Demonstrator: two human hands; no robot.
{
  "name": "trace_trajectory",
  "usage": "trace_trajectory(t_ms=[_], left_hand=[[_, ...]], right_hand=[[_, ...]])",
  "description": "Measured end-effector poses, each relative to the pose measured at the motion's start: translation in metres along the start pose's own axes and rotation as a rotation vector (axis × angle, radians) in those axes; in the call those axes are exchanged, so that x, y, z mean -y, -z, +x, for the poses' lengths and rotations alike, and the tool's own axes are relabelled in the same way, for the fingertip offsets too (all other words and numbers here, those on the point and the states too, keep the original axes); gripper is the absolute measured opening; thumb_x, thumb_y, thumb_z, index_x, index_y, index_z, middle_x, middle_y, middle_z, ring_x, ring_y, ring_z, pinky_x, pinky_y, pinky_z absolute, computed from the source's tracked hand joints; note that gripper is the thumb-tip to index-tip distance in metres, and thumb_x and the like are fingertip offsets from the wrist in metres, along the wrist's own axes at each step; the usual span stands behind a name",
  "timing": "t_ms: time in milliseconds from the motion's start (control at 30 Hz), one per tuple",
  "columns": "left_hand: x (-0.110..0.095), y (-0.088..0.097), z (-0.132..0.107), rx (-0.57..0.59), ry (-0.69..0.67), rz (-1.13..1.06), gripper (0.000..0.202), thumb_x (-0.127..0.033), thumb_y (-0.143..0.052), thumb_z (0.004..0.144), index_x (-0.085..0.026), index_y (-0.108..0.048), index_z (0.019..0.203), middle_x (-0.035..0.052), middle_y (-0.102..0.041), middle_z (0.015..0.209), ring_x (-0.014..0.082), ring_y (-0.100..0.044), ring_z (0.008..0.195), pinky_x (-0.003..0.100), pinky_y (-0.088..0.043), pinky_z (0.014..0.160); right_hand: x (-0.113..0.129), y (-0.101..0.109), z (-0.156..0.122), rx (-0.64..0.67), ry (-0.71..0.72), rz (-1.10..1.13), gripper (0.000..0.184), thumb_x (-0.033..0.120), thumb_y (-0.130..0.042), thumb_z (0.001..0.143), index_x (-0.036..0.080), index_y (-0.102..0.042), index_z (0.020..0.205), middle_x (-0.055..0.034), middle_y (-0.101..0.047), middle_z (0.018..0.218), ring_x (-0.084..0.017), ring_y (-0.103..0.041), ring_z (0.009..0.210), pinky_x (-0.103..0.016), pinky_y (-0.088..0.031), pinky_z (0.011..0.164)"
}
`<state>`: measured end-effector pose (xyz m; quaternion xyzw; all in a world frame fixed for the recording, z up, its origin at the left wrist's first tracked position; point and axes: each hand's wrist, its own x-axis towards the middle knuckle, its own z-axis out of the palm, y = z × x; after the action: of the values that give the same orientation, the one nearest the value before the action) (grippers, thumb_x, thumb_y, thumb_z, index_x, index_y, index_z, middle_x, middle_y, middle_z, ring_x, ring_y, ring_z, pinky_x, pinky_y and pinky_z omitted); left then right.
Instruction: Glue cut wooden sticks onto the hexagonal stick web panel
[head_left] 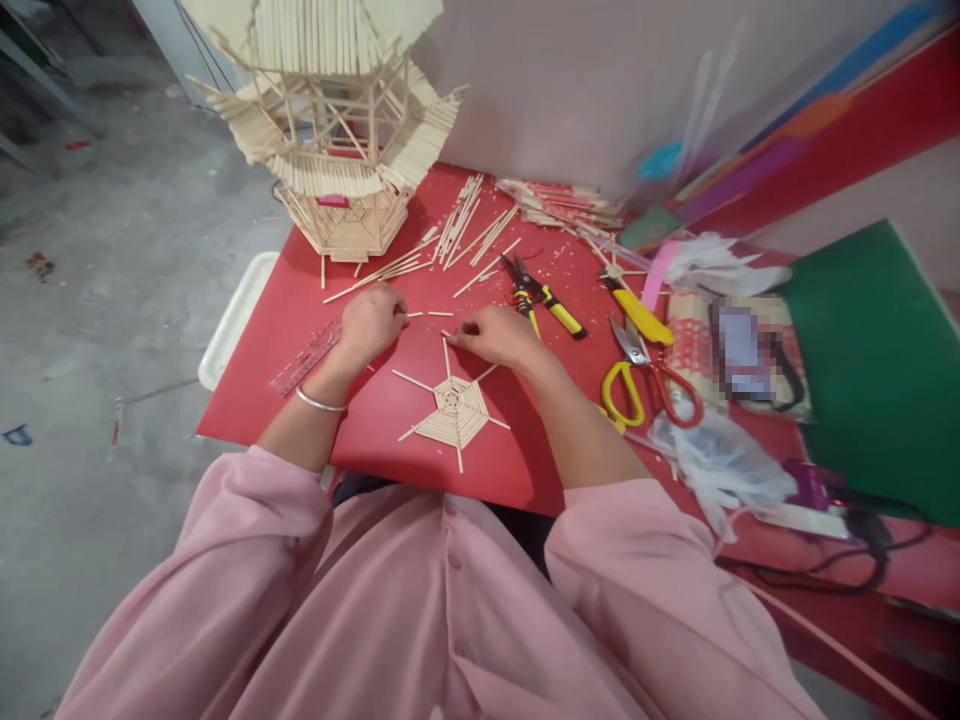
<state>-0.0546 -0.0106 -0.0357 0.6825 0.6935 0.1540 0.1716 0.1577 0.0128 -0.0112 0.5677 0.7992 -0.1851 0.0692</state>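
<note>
A flat hexagonal web of thin wooden sticks [454, 407] lies on the red table [390, 430] in front of me. My right hand [495, 335] rests just above it, fingers pinched on the tip of a small stick at the web's top spoke. My left hand [371, 320] is curled on the table to the left, fingertips pressed on a short stick piece. A silver bangle circles my left wrist.
A tall stick-built pagoda model [337, 120] stands at the table's far left. Loose sticks [465, 235] lie scattered behind my hands. Yellow-handled pliers [544, 300], a yellow cutter [641, 315], scissors [649, 385], plastic bags [720, 465] and a green board [877, 370] are to the right.
</note>
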Motion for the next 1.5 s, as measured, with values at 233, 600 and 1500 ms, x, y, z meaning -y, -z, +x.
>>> trace_trajectory(t_ms=[233,600,1500], left_hand=[[-0.001,-0.005,0.001,0.042,0.017,0.131,0.022,-0.024,-0.055,0.096,-0.019,-0.075,0.101,0.0119,-0.07,0.117,0.0267,-0.066,0.106,0.033,-0.05,0.083],[-0.007,-0.01,0.0,0.057,-0.25,-0.404,0.007,-0.015,-0.07,0.084,-0.015,-0.077,0.085,0.0066,-0.076,0.09,0.0156,-0.065,0.082,0.026,-0.048,0.078],[-0.028,-0.004,-0.032,0.494,-0.15,-0.338,0.013,-0.021,-0.064,0.073,-0.015,-0.069,0.063,0.0005,-0.066,0.06,0.0127,-0.059,0.061,0.023,-0.038,0.057]], right_hand=[[0.009,0.0,0.031,-0.143,0.035,0.031,0.023,0.037,-0.068,0.092,0.024,-0.077,0.108,-0.0086,-0.076,0.111,-0.024,-0.066,0.101,-0.031,-0.044,0.077],[0.006,-0.01,0.013,-0.117,0.158,0.203,0.016,0.028,-0.058,0.096,0.019,-0.072,0.098,-0.0094,-0.075,0.098,-0.021,-0.064,0.088,-0.03,-0.039,0.072],[-0.008,-0.114,-0.154,-0.667,0.094,0.526,0.025,0.033,-0.053,0.101,0.026,-0.076,0.1,-0.0074,-0.078,0.096,-0.021,-0.073,0.089,-0.036,-0.058,0.085]])
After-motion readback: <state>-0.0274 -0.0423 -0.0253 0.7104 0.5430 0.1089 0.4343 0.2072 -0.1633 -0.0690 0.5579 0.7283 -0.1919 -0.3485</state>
